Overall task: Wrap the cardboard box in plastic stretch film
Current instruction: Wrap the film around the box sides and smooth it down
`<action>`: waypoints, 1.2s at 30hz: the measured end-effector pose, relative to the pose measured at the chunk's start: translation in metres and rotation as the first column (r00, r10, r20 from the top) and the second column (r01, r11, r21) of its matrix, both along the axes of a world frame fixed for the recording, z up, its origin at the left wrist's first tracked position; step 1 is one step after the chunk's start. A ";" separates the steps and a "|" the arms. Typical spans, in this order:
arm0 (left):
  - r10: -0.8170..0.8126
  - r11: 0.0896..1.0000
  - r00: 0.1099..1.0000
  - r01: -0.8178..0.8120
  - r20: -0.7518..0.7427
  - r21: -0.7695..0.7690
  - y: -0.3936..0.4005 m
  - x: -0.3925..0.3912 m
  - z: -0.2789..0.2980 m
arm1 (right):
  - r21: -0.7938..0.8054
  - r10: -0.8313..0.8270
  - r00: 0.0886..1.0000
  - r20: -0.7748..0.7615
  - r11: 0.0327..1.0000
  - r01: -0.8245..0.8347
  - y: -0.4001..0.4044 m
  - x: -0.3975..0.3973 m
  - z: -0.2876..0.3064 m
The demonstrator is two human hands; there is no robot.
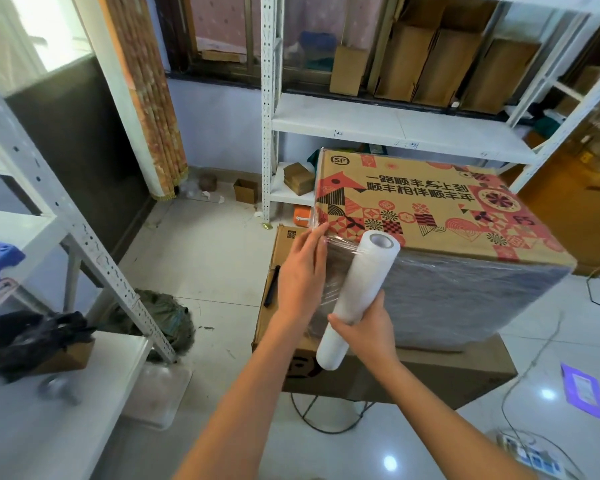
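With the left hand [303, 268] flat on the film [329, 271] at the box [430, 216] corner, the right hand [364, 332], gripping the roll [357, 299], should pull tight toward 3 o'clock.

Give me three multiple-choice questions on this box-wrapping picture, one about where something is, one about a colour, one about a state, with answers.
1. What does the printed box stand on?
A. a white shelf
B. a plain cardboard box
C. a chair

2. What colour is the flat packet on the floor at the right?
A. purple
B. green
C. yellow

3. What is the right hand doing?
A. hanging idle
B. pressing flat on the box top
C. gripping the film roll

Answers:
1 B, a plain brown box lies under it.
2 A, the packet is purple on the pale tiles.
3 C, its fingers curl round the roll, while the left hand lies flat against the film at the box corner.
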State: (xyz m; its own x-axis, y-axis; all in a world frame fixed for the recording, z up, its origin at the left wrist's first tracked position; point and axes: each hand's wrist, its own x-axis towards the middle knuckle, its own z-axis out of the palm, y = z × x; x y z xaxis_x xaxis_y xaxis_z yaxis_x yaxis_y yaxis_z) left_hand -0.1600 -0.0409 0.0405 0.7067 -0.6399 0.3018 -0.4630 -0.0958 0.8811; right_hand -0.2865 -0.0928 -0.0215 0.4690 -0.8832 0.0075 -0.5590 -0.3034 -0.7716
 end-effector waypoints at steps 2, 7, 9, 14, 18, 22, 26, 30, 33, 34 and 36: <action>-0.038 0.997 0.999 0.036 0.024 0.062 0.001 0.015 0.008 | 0.020 -0.005 1.000 0.004 1.000 0.004 0.001 0.000 -0.002; -0.132 0.977 0.991 0.125 0.030 0.172 -0.003 0.047 0.030 | 0.020 0.003 1.000 -0.010 1.000 -0.003 0.000 -0.003 -0.002; -0.189 0.967 0.972 0.160 0.140 0.197 -0.006 0.055 0.033 | 0.008 0.000 1.000 -0.016 1.000 0.000 0.001 -0.003 -0.002; -0.388 0.911 0.921 0.388 -0.032 0.140 -0.012 0.040 0.015 | 0.010 -0.075 0.996 0.046 0.997 0.074 0.010 -0.004 -0.004; -0.318 0.947 0.948 0.319 -0.021 0.034 -0.013 0.037 -0.005 | 0.021 -0.067 0.998 0.016 0.998 0.066 0.007 -0.003 -0.002; -0.282 0.959 0.957 0.282 0.062 0.020 -0.015 0.043 -0.011 | 0.074 -0.088 0.995 0.035 0.994 0.086 0.003 -0.001 -0.005; -0.281 0.959 0.954 0.284 0.102 -0.012 -0.017 0.044 -0.012 | 0.228 -0.151 0.967 0.208 0.968 0.102 -0.001 -0.004 -0.014; -0.278 0.959 0.953 0.283 0.119 -0.030 -0.018 0.045 -0.013 | 0.286 -0.130 0.928 0.350 0.958 0.026 0.001 -0.005 -0.017; -0.203 0.974 0.971 0.214 0.125 -0.077 -0.018 0.041 -0.018 | 0.322 -0.104 0.913 0.394 0.946 -0.031 0.003 -0.008 -0.023; -0.154 0.982 0.977 0.167 0.148 -0.085 -0.019 0.038 -0.020 | 0.334 -0.086 0.914 0.397 0.941 -0.057 0.004 -0.010 -0.025; -0.038 0.994 0.979 0.057 0.201 -0.089 -0.022 0.029 -0.021 | 0.333 -0.027 0.917 0.397 0.936 -0.117 0.005 -0.012 -0.027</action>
State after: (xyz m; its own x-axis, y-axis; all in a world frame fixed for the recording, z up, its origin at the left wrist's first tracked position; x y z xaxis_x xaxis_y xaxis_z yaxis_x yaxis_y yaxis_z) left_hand -0.1314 -0.0633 0.0194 0.5963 -0.6333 0.4934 -0.6315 0.0095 0.7753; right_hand -0.2989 -0.0875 -0.0481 0.5302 -0.8417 -0.1015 -0.1835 0.0030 -0.9830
